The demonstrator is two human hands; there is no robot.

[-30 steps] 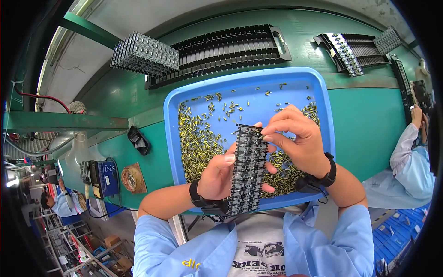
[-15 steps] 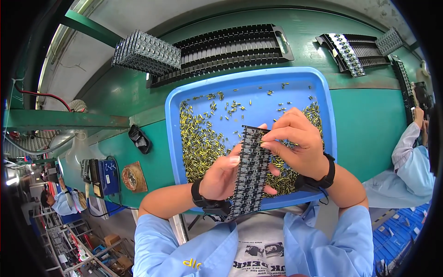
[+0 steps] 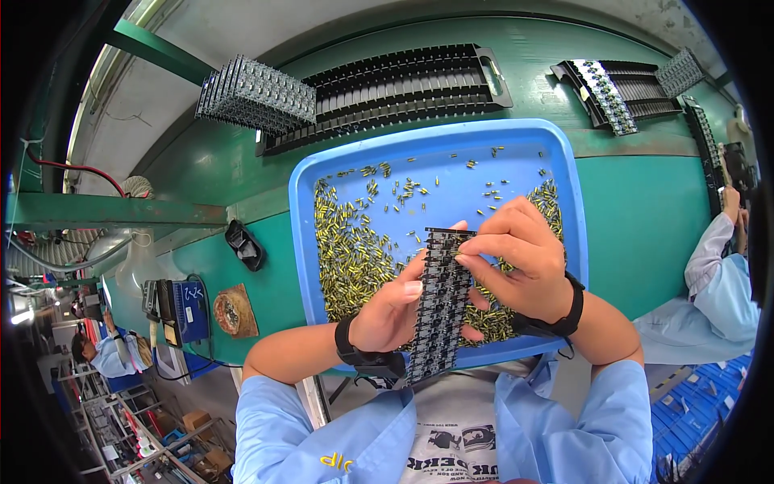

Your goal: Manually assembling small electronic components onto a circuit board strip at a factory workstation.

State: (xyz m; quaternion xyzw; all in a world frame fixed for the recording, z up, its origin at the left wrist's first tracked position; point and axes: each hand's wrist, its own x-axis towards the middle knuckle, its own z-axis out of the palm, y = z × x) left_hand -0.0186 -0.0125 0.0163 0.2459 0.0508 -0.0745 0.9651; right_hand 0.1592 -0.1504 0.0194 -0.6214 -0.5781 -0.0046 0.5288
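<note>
I find the circuit board panel (image 3: 439, 310) held raised above the blue tray (image 3: 459, 189), its near end reaching past the tray's near rim. My left hand (image 3: 389, 306) grasps it from the left, thumb on the near-left edge and fingertips showing beyond the right edge. My right hand (image 3: 524, 254) is closed in a pinch at the panel's far right corner; whether a small part sits between those fingertips I cannot tell. Principal risk, in my judgement: a crooked or bent lead, caused by pushing at the corner while the fingertips hide the point of contact. Second risk: the panel tilting, since only my left hand visibly supports it and pressure falls at its far end; any loose piece could then drop among the yellow-green cylindrical components (image 3: 347, 266) heaped in the tray and be hard to pick out. Third risk: the near end catching the dark wristband (image 3: 363, 355) on my left wrist, which appears just beside it, should the panel swing. The black rack (image 3: 403, 85) stands beyond the tray on the green surface (image 3: 629, 226), clear of both hands.
</note>
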